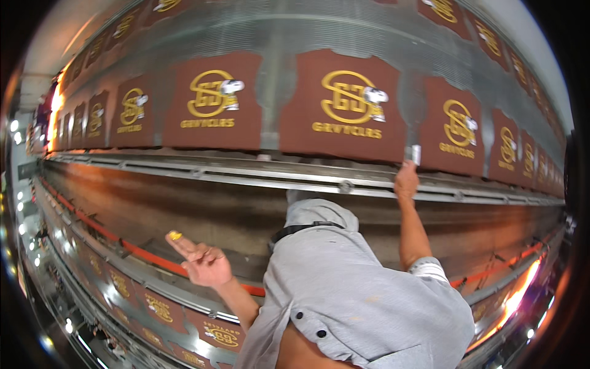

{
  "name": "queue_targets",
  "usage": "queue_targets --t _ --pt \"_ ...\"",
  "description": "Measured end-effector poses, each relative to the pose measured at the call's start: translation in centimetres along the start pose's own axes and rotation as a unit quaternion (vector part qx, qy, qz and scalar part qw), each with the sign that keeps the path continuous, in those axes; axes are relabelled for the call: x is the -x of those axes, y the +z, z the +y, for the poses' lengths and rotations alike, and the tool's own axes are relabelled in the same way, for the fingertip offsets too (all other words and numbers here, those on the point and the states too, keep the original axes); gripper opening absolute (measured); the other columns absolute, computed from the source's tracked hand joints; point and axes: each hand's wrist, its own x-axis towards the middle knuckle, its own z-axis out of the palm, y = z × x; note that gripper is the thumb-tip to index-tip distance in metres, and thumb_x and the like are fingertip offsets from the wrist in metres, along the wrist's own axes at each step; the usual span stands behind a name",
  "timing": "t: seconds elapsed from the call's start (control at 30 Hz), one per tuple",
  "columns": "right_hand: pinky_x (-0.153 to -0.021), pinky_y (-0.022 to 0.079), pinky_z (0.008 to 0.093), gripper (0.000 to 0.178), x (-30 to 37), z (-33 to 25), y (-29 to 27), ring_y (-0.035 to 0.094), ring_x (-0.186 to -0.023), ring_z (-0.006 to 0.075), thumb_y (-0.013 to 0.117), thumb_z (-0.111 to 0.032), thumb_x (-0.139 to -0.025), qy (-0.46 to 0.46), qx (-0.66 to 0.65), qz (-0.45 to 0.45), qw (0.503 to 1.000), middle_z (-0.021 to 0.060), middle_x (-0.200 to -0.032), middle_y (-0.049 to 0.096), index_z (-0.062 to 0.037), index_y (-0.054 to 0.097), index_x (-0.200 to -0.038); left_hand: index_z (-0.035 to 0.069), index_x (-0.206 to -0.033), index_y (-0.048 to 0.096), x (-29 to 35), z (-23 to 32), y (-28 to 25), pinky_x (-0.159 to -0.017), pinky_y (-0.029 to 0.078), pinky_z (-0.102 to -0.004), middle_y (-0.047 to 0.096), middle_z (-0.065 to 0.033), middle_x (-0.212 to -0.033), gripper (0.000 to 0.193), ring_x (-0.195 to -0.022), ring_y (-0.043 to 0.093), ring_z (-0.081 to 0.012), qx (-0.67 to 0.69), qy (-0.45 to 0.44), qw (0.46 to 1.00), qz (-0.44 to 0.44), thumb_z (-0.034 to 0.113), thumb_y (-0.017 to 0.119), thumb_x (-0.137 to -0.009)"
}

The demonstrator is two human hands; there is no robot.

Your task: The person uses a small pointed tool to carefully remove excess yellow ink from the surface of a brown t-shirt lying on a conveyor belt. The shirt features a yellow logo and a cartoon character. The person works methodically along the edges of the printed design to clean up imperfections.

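Observation:
Brown shirt panels (344, 104) lie flat in a row along a long grey printing table (270, 98), each with a yellow emblem, lettering and a small white cartoon figure. My left hand (208, 265) is held away from the table at the lower left. Its first fingers stretch out while the others curl loosely. A yellow smear (176, 235) shows on a fingertip. My right hand (406, 180) is closed at the table's near edge, between two panels. A small whitish flat piece (416, 154) sticks up from its fingers; its kind is unclear.
A metal rail (246, 178) runs along the table's near edge. Behind me, beyond an orange-red rail (153, 257), a second table bears more printed brown panels (221, 335). Bright orange glows (56, 104) show at the far left and lower right. The aisle floor (209, 215) is brown-grey.

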Motion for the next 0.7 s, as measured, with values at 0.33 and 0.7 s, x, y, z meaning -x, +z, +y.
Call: queue_targets --t 0.33,0.7 --pt "-0.081 0.048 0.0565 0.024 -0.9 -1.2 2.2 0.066 -0.1 0.046 0.041 -0.029 -0.107 0.164 0.09 0.151 0.971 0.0203 -0.108 0.071 -0.0126 0.054 -0.119 0.026 -0.163 0.01 -11.3 9.7 -4.4 -0.088 0.054 -0.042 0.034 0.0057 -0.164 0.078 -0.106 0.062 -0.0254 -0.055 -0.025 0.998 -0.018 0.017 0.058 -0.102" --pt "-0.076 0.053 0.0409 0.016 6.4 -37.2 17.0 0.068 -0.082 0.0297 0.059 -0.017 -0.1 -0.166 -0.283 -0.012 0.945 0.0148 -0.089 0.068 -0.0027 0.067 -0.101 0.028 -0.163 0.015 -18.1 19.3 -7.3 -0.092 0.053 -0.0389 0.033 0.0089 -0.164 0.074 -0.109 0.06 -0.0208 -0.031 -0.007 0.999 -0.023 0.015 0.056 -0.103"
